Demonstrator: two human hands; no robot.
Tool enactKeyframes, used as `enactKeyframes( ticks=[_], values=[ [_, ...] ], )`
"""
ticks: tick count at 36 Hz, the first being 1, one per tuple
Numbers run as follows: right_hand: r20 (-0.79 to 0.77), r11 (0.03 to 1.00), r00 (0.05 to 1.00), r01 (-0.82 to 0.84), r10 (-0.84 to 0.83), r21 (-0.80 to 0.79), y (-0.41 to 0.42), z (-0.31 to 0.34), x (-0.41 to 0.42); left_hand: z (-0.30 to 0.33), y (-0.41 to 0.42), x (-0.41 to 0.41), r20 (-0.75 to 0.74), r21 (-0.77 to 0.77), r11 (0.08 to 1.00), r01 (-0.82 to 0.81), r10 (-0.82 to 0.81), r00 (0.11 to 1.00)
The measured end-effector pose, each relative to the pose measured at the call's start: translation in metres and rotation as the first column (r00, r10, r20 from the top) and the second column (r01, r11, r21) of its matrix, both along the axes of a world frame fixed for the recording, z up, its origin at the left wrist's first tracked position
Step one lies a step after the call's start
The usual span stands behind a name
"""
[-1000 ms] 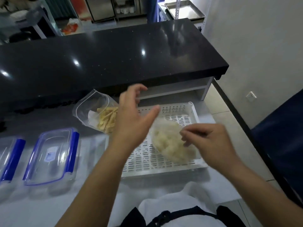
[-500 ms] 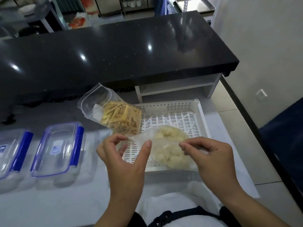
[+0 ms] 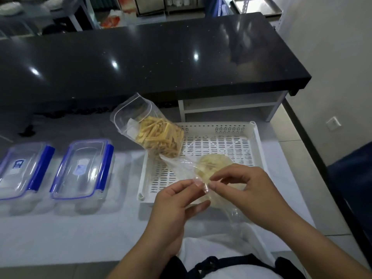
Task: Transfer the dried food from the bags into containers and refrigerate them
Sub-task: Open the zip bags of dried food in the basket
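Left hand point(image 3: 177, 200) and right hand point(image 3: 247, 188), fingertips meeting, both pinching the mouth of a clear bag of pale dried food point(image 3: 209, 168) held over the near edge of a white perforated tray point(image 3: 259, 150). Bag of yellow sticks point(image 3: 159, 135) at the tray's far-left corner. Two lidded containers point(image 3: 84, 170) left on the tabletop point(image 3: 80, 238).

Both hands pinch the mouth of a clear bag of pale pieces point(image 3: 213, 170), left hand point(image 3: 177, 206) beside right hand point(image 3: 247, 190), above the white slotted tray point(image 3: 259, 150). A bag of yellow sticks point(image 3: 159, 135) leans on the tray's far-left corner. 2 lidded blue-clipped containers point(image 3: 84, 170) sit at the tabletop's left.
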State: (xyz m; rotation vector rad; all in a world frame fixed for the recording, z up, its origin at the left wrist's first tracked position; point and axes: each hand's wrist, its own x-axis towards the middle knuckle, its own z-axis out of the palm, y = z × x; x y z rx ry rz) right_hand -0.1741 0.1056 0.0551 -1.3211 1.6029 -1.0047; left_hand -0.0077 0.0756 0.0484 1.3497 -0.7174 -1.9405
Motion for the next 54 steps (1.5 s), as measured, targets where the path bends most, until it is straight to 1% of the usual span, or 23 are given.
enactKeyframes(
  ticks=[3,11,13,16,18,19,24,28,32,37,38,40,41,42,43,44,45,47,48,51,52,54],
  values=[
    [-0.107,1.000,0.994,-0.017,0.020,0.023,-0.003,0.003,0.002,-0.001,-0.001,0.000,-0.032,0.013,1.000,0.019,-0.018,0.999],
    [-0.319,0.988,0.938,-0.100,0.132,0.115,-0.009,0.008,0.011,-0.005,-0.005,0.000,-0.019,-0.031,0.999,0.041,-0.042,0.999],
    [-0.302,0.984,0.941,-0.116,0.152,0.133,-0.011,0.007,0.010,-0.006,-0.006,0.001,-0.016,-0.036,0.999,0.026,-0.026,1.000],
    [-0.184,0.980,0.971,-0.125,0.153,0.158,-0.015,0.007,0.003,-0.006,-0.007,0.002,0.003,-0.066,0.997,0.029,-0.028,1.000],
    [-0.118,0.988,0.989,-0.069,0.085,0.136,-0.017,0.007,-0.002,-0.004,-0.007,0.001,0.036,-0.109,0.993,0.052,-0.048,0.998],
    [-0.112,0.993,0.992,-0.039,0.052,0.115,-0.017,0.007,-0.004,-0.003,-0.007,0.000,0.052,-0.133,0.989,0.064,-0.058,0.997],
    [-0.183,0.999,0.982,0.049,-0.050,-0.012,-0.017,0.007,-0.006,0.006,-0.016,-0.006,0.084,-0.193,0.976,0.100,-0.085,0.993],
    [-0.245,0.983,0.954,0.146,-0.171,-0.115,-0.017,0.009,-0.009,0.016,-0.022,-0.017,0.080,-0.194,0.974,0.114,-0.100,0.992],
    [-0.300,0.960,0.916,0.223,-0.266,-0.173,-0.016,0.012,-0.010,0.021,-0.021,-0.027,0.058,-0.173,0.979,0.104,-0.095,0.994],
    [-0.386,0.947,0.873,0.218,-0.298,-0.237,-0.012,0.011,-0.003,0.022,-0.015,-0.032,0.027,-0.123,0.990,0.069,-0.066,0.997],
    [-0.403,0.933,0.851,0.241,-0.335,-0.267,-0.013,0.012,-0.004,0.021,-0.014,-0.031,0.029,-0.105,0.993,0.051,-0.048,0.998],
    [-0.410,0.856,0.762,0.367,-0.501,-0.365,-0.019,0.015,-0.022,0.017,-0.013,-0.025,0.058,-0.053,0.999,0.002,0.001,0.998],
    [-0.381,0.814,0.729,0.432,-0.569,-0.389,-0.022,0.020,-0.037,0.014,-0.010,-0.020,0.076,-0.029,1.000,-0.008,0.011,0.997],
    [-0.345,0.795,0.726,0.470,-0.595,-0.384,-0.024,0.028,-0.052,0.013,-0.007,-0.015,0.087,-0.013,1.000,0.004,-0.003,0.996],
    [-0.333,0.800,0.735,0.480,-0.591,-0.360,-0.025,0.036,-0.064,0.014,-0.003,-0.010,0.091,-0.014,0.999,0.042,-0.040,0.995],
    [-0.354,0.821,0.746,0.464,-0.564,-0.332,-0.024,0.041,-0.071,0.016,-0.001,-0.007,0.095,-0.029,0.996,0.089,-0.085,0.992],
    [-0.407,0.853,0.751,0.429,-0.520,-0.299,-0.023,0.042,-0.074,0.018,0.001,-0.005,0.106,-0.056,0.991,0.125,-0.118,0.987],
    [-0.487,0.913,0.773,0.351,-0.407,-0.205,-0.024,0.041,-0.071,0.024,0.000,-0.003,0.162,-0.132,0.980,0.149,-0.126,0.979],
    [-0.504,0.935,0.789,0.320,-0.353,-0.153,-0.026,0.040,-0.069,0.025,-0.003,-0.002,0.199,-0.175,0.972,0.154,-0.118,0.973],
    [-0.495,0.969,0.838,0.241,-0.231,-0.044,-0.034,0.041,-0.065,0.029,-0.016,0.001,0.307,-0.277,0.938,0.210,-0.121,0.944],
    [-0.468,0.974,0.856,0.224,-0.219,-0.044,-0.037,0.043,-0.065,0.030,-0.020,0.002,0.344,-0.305,0.922,0.238,-0.127,0.931],
    [-0.434,0.968,0.865,0.228,-0.251,-0.105,-0.044,0.047,-0.067,0.035,-0.033,0.001,0.403,-0.351,0.884,0.310,-0.156,0.902]
  ],
)
